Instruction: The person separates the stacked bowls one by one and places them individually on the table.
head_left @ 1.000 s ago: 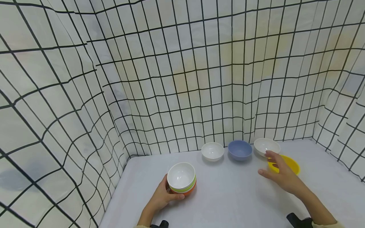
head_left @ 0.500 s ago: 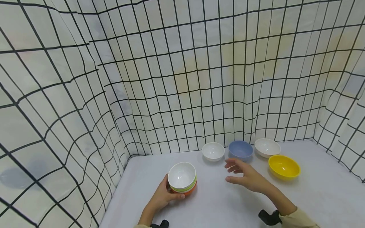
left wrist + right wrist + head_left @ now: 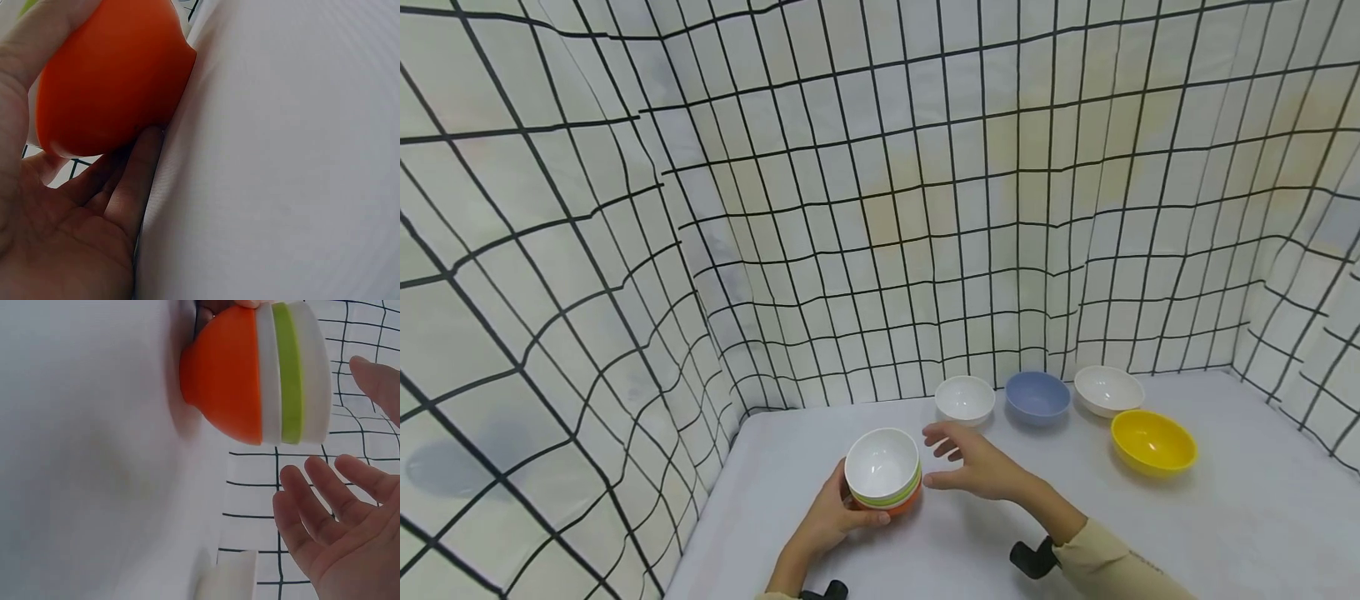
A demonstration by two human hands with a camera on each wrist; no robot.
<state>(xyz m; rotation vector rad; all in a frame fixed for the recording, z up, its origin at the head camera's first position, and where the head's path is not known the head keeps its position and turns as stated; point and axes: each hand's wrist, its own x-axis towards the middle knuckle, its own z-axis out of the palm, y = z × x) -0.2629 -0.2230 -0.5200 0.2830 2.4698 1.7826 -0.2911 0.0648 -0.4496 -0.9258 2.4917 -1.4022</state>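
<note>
"Where's the stack of bowls [image 3: 880,468]?"
"On the bench [image 3: 775,454], seemingly; the left hand [image 3: 831,518] grips its orange bowl [image 3: 222,375], probably to steady it."
"And the right hand [image 3: 983,468]?"
"Fingers loose, holding nothing, just beside the stack."
"What's nested?"
"Orange holds white, green, then white on top. Nothing shows inside that one, or the yellow bowl [image 3: 1153,443] well apart."

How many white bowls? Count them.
4: top bowl and third bowl down in the held stack; left bowl and right bowl flanking the blue bowl. More may be nested.
</note>
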